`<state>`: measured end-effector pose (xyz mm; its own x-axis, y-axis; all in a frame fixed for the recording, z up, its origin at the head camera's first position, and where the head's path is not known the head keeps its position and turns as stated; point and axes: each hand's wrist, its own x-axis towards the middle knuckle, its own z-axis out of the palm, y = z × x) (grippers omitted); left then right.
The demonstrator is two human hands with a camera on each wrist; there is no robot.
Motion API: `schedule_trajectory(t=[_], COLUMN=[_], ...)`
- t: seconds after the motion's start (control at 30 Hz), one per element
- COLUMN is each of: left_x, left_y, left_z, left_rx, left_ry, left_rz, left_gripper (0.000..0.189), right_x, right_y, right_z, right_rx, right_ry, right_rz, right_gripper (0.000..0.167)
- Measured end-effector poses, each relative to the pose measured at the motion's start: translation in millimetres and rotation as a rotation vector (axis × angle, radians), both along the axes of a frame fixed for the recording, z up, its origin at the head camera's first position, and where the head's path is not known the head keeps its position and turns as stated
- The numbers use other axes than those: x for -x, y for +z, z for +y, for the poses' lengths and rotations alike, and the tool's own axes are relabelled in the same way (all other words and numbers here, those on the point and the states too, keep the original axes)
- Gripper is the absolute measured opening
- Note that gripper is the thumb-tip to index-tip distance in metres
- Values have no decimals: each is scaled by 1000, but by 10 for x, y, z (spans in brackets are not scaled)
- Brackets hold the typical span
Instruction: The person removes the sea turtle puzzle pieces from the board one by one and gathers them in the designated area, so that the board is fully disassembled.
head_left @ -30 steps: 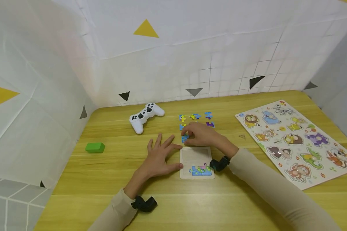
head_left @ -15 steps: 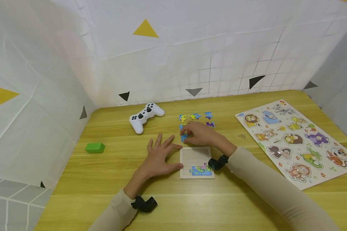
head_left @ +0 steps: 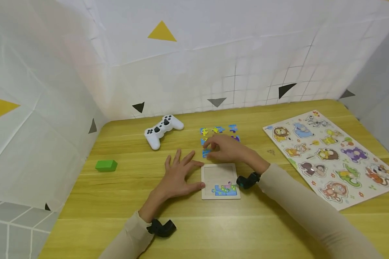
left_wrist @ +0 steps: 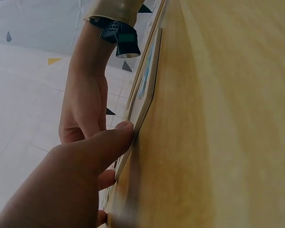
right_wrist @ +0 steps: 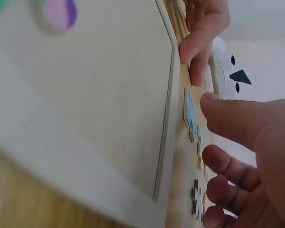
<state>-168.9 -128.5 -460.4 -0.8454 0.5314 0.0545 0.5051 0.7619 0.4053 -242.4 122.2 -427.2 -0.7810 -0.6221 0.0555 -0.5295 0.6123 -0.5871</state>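
My left hand (head_left: 176, 180) lies spread on the table, its thumb and index fingertips at the left edge of a small wooden puzzle tray (head_left: 210, 176). In the left wrist view the thumb (left_wrist: 109, 142) touches the tray's rim. Joined blue jigsaw pieces (head_left: 225, 190) fill the tray's lower right. My right hand (head_left: 225, 149) hovers beyond the tray, fingers loosely bent, thumb near a blue jigsaw piece (head_left: 205, 154). That piece (right_wrist: 190, 114) lies flat on the table in the right wrist view, thumb and fingers apart with nothing between them.
More loose jigsaw pieces (head_left: 215, 130) lie behind the right hand, some partly covered by it. A white game controller (head_left: 163, 130) is at the back left, a green block (head_left: 106, 165) at the left. A large animal puzzle board (head_left: 338, 169) occupies the right side.
The blue piece by the right thumb has shifted slightly left and away from the tray. The right hand has barely moved; the left stays at the tray.
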Motion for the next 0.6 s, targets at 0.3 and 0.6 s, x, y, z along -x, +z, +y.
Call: schedule_trajectory(t=[0.3,0.6], left_x=[-1,-1], left_y=[19,8], left_z=[2,8], left_rx=[-4,11], left_ry=[1,9], left_rz=[4,-2], left_gripper=[62,63], right_x=[-81,-282], right_y=[38,38], right_z=[141,214], right_rx=[44,26], right_ry=[86,157], right_rz=[33,4], right_gripper=[26,27])
